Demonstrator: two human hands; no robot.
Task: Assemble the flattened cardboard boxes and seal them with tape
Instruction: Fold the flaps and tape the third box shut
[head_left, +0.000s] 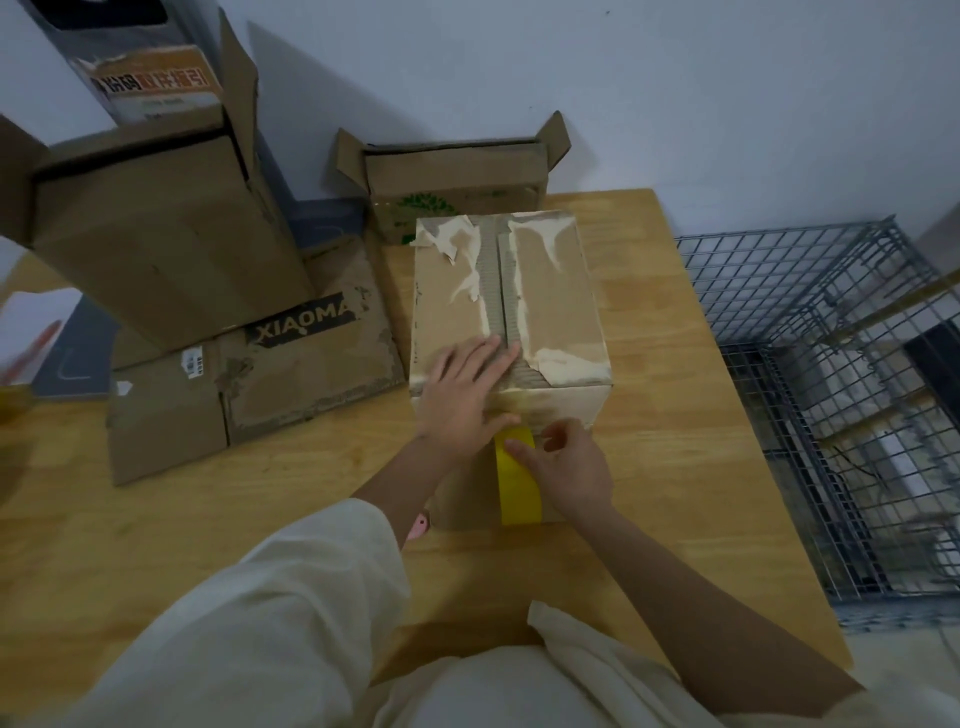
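Nearby, "XIAOMA" on flat cardboard (306, 353) — left hand (462, 395) flat on box (550, 291), right hand (566, 467) pinching yellow tape (519, 493).

Scene is lit dimly and evenly w/ a cool grey cast; no glare is seen. Soft shadows are cast beside the boxes (171, 234) onto the wall (727, 78). Edges are bent by wide-angle distortion. Left margin and cage (831, 364) are smeared by blur; centre is sharper.
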